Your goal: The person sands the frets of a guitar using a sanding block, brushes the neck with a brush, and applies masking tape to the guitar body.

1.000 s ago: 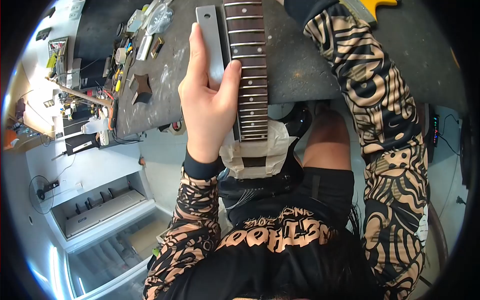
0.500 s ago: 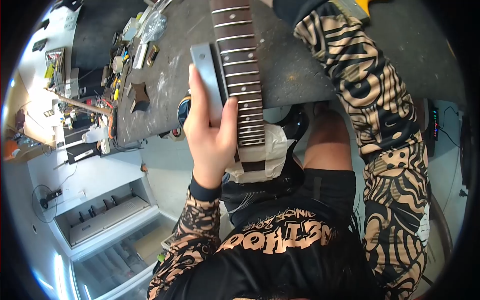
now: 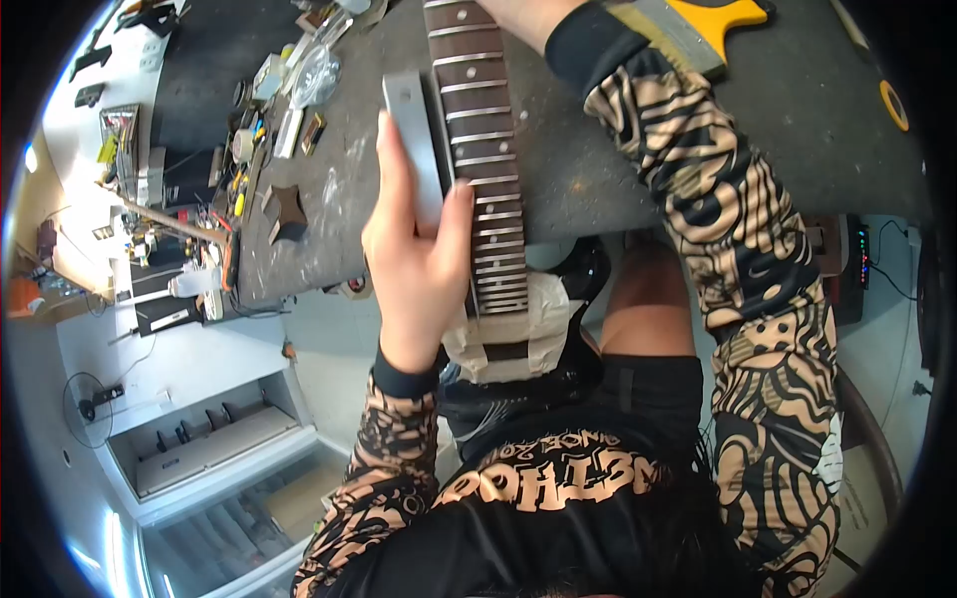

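An electric guitar's dark fretboard [image 3: 482, 149] with metal frets runs up the middle, and masking tape [image 3: 548, 304] covers the body around its lower end. Part of the glossy black guitar body [image 3: 588, 274] shows near my lap. My left hand [image 3: 419, 259] is closed around a flat grey metal bar [image 3: 412, 135] lying alongside the neck. Its thumb rests at the fretboard's left edge. Only the wrist and back part of my right hand [image 3: 523, 18] show at the top, by the upper neck; its fingers are out of frame.
A wide brush with a yellow handle [image 3: 723, 20] lies on the dark bench [image 3: 588, 159] beyond my right sleeve. A roll of tape [image 3: 894, 106] sits at far right. Left are a dark star-shaped piece [image 3: 286, 214], a clear plastic bag [image 3: 317, 78] and scattered tools.
The view has shifted so the bench and guitar sit slightly lower. More of my right wrist and the yellow-handled brush now show. My left hand keeps its hold on the bar.
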